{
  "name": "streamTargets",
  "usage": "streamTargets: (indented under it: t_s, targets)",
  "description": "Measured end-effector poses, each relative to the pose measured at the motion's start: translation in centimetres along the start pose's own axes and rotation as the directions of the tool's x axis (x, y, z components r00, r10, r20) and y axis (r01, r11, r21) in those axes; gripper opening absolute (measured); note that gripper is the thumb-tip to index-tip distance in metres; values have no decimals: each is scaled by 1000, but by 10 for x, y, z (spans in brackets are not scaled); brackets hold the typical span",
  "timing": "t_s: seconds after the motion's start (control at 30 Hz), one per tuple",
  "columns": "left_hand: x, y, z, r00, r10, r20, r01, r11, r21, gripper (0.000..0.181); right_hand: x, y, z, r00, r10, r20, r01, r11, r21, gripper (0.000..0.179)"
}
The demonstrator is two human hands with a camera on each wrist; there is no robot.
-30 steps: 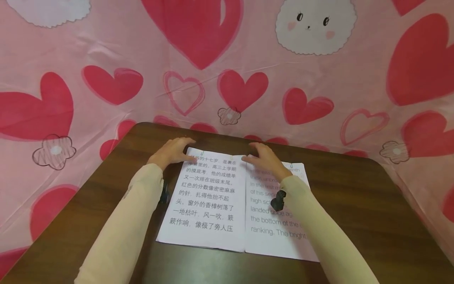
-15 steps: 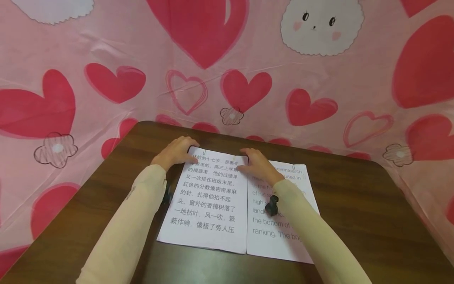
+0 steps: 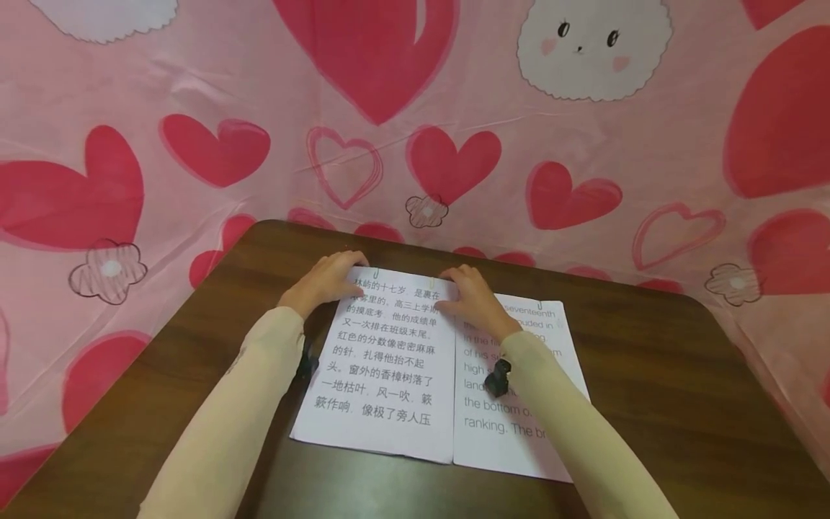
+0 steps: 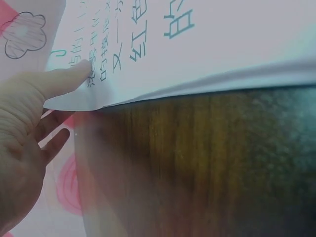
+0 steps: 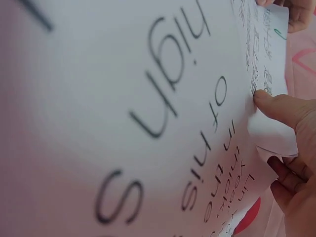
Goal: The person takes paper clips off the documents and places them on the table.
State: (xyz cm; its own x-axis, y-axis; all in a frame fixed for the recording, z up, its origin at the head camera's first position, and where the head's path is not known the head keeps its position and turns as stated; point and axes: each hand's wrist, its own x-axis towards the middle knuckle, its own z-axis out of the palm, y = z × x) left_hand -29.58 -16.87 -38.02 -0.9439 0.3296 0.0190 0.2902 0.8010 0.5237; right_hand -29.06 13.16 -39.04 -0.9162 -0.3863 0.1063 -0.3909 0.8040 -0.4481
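Now our cream-sleeved left hand [image 3: 320, 283] and right hand [image 3: 478, 304] are pinching white Chinese-printed paper [image 3: 382, 360] mid-frame; we're perhaps risking creases by pulling unevenly.

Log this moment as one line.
left hand: holds Chinese page, left edge | right hand: holds it, right edge | English page: alongside, partly hidden

Pink backdrop [image 3: 483, 83] behind my brown worktop [image 3: 655, 360]
Facing me on the backdrop are red hearts [image 3: 452, 164], outlined hearts [image 3: 345, 169], sketched flowers [image 3: 427, 211] and, high to my right, a white cloud [image 3: 594, 61]; the worktop's far corners are rounded.
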Motion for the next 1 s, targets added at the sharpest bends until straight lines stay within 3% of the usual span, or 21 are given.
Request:
streamTargets:
  t_s: [0.23,0.4,0.7,1.0]
  targets:
    - [-7,5,0,1000,7,-5,-7,999,-53,43,-3,-2,0,1000,1,-15,-1,1000,-8,45]
    - [-11,9,-1,999,26,-29,-27,998,-54,44,-6,-5,1,999,18,-27,-16,999,41,43]
    - [-14,10,2,992,58,-114,-72,989,-126,32,-8,-11,4,996,-34,-80,47,986,162,43]
    - [-13,9,3,984,87,-156,-116,976,-183,28,-5,-16,6,990,54,-128,-16,960,279,29]
